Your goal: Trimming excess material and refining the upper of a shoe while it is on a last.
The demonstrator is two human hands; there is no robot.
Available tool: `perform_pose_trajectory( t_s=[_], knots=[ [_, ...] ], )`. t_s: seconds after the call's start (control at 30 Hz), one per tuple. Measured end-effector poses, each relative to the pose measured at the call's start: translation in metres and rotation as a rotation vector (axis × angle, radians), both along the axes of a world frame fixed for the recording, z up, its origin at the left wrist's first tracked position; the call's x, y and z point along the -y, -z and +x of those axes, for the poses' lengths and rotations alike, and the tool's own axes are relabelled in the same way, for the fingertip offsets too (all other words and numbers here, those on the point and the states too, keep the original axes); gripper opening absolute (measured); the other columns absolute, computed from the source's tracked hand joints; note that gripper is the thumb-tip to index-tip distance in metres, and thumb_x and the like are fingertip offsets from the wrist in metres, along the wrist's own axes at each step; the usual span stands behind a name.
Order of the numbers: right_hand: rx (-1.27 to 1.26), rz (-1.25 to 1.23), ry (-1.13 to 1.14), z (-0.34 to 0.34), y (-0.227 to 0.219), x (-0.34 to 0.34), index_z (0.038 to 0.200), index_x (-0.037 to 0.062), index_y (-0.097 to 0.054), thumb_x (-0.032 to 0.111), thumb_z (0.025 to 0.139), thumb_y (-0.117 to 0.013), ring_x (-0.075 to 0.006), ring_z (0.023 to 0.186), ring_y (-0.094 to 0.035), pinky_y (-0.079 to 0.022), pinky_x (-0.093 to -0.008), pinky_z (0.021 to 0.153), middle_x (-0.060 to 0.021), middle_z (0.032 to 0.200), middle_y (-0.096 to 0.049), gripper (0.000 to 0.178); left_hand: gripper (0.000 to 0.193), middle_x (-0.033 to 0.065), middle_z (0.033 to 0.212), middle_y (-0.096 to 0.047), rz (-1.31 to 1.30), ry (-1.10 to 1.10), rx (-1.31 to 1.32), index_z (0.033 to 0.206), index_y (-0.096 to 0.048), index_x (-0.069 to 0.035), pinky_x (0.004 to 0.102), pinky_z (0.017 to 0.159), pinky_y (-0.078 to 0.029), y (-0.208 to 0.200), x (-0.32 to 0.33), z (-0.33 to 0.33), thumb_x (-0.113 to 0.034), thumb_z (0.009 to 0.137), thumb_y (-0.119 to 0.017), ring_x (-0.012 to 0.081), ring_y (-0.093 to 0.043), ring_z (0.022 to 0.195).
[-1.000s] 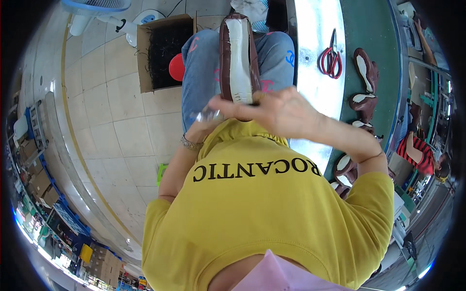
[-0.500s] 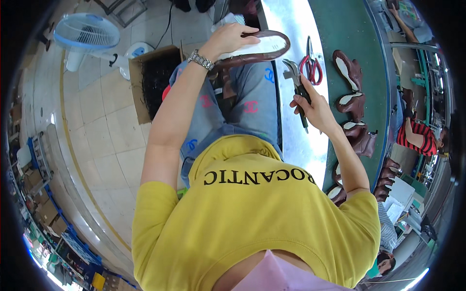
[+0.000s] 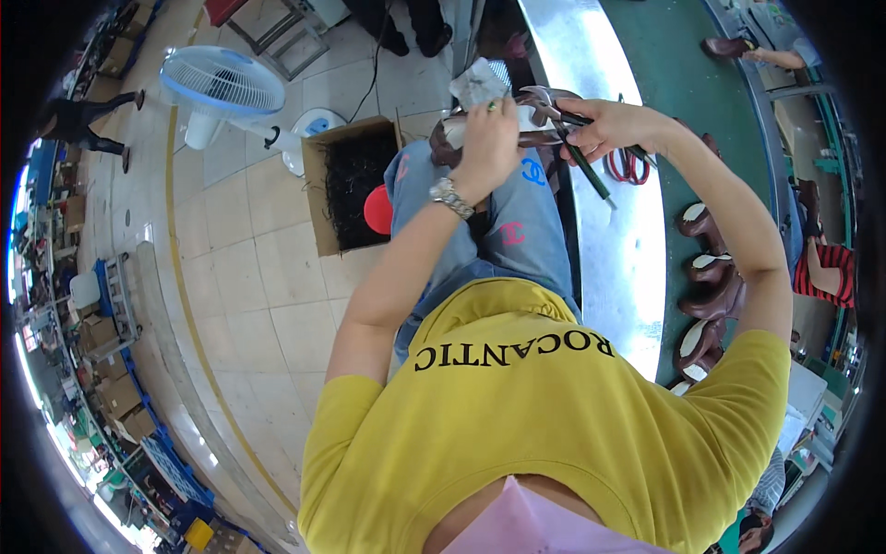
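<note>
A brown leather shoe upper with a white sole face (image 3: 448,148) lies across my knees, its underside turned up. My left hand (image 3: 494,143) is closed over its middle, fingers bent, and covers part of it. In my right hand (image 3: 614,129) is a pair of pincers (image 3: 551,100) with a metal head and dark green handles. The handles are spread apart. The pincers' head is at the far right edge of the shoe; whether the jaws bite the leather I cannot tell.
Right of my legs runs a shiny metal bench (image 3: 620,254), with red-handled pliers (image 3: 629,168) on it. Several brown shoes (image 3: 706,346) stand on the green surface (image 3: 678,102) beyond. To my left are an open carton (image 3: 325,198) and a fan (image 3: 221,83).
My left hand has shifted from the shoe's far left rim onto its middle. My right hand has brought the pincers from above the bench to the shoe, and their handles have spread.
</note>
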State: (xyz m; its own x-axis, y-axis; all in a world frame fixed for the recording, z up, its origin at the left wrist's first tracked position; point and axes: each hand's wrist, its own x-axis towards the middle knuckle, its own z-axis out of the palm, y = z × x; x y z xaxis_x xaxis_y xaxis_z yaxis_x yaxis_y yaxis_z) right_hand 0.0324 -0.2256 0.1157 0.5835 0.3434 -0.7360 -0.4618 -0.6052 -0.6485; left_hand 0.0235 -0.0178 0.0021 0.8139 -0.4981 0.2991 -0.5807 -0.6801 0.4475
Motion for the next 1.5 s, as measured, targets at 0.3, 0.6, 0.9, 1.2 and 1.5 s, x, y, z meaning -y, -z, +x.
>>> perform_pose_trajectory(
  t_s=[0.3, 0.6, 0.9, 1.2, 1.5],
  knots=[
    [0.659, -0.259, -0.009, -0.077, 0.032, -0.025, 0.138, 0.0031, -0.041, 0.018, 0.095, -0.056, -0.0314, 0.055, -0.065, -0.05, -0.0416, 0.055, -0.0199, 0.063, -0.062, 0.048, 0.069, 0.0206, 0.119, -0.057, -0.192, -0.002, 0.054, 0.122, -0.049, 0.006, 0.0445, 0.104, -0.035, 0.001, -0.002, -0.026, -0.009, 0.063, -0.08, 0.0359, -0.051, 0.116],
    [0.952, -0.365, -0.261, -0.018, -0.02, -0.018, 0.141, 0.0119, -0.042, 0.016, 0.093, -0.056, -0.0442, 0.075, -0.063, -0.048, -0.0509, 0.069, -0.0273, 0.077, -0.063, 0.05, 0.068, 0.0268, 0.125, -0.051, 0.058, 0.021, 0.304, 0.129, -0.045, 0.013, 0.0473, 0.108, -0.033, 0.027, -0.008, -0.015, -0.026, 0.078, -0.069, 0.0386, -0.046, 0.119],
    [0.804, -0.343, 0.037, -0.018, 0.002, -0.034, 0.145, 0.0126, -0.033, 0.017, 0.093, -0.054, -0.0477, 0.08, -0.063, -0.048, -0.0542, 0.073, -0.0272, 0.087, -0.066, 0.056, 0.067, 0.0287, 0.127, -0.049, 0.061, -0.037, 0.363, 0.127, -0.046, 0.014, 0.0478, 0.106, -0.036, 0.03, 0.0, -0.02, -0.025, 0.078, -0.07, 0.0414, -0.047, 0.12],
    [0.82, -0.364, 0.099, -0.012, 0.012, -0.034, 0.144, 0.009, -0.036, 0.016, 0.092, -0.056, -0.0402, 0.069, -0.065, -0.05, -0.0446, 0.065, -0.0243, 0.08, -0.066, 0.057, 0.039, 0.0243, 0.118, -0.056, -0.076, -0.037, 0.342, 0.107, -0.061, 0.01, 0.0482, 0.104, -0.041, 0.029, 0.0, -0.017, -0.013, 0.077, -0.064, 0.0411, -0.05, 0.119],
    [0.986, -0.523, -0.116, -0.036, 0.032, -0.029, 0.15, 0.0142, -0.026, 0.01, 0.094, -0.053, -0.0434, 0.068, -0.063, -0.046, -0.0509, 0.062, -0.0267, 0.079, -0.064, 0.063, 0.045, 0.0273, 0.115, -0.053, 0.236, -0.1, 0.481, 0.108, -0.06, 0.016, 0.0544, 0.109, -0.035, 0.023, 0.011, -0.039, -0.018, 0.078, -0.053, 0.0473, -0.049, 0.119]
  ],
)
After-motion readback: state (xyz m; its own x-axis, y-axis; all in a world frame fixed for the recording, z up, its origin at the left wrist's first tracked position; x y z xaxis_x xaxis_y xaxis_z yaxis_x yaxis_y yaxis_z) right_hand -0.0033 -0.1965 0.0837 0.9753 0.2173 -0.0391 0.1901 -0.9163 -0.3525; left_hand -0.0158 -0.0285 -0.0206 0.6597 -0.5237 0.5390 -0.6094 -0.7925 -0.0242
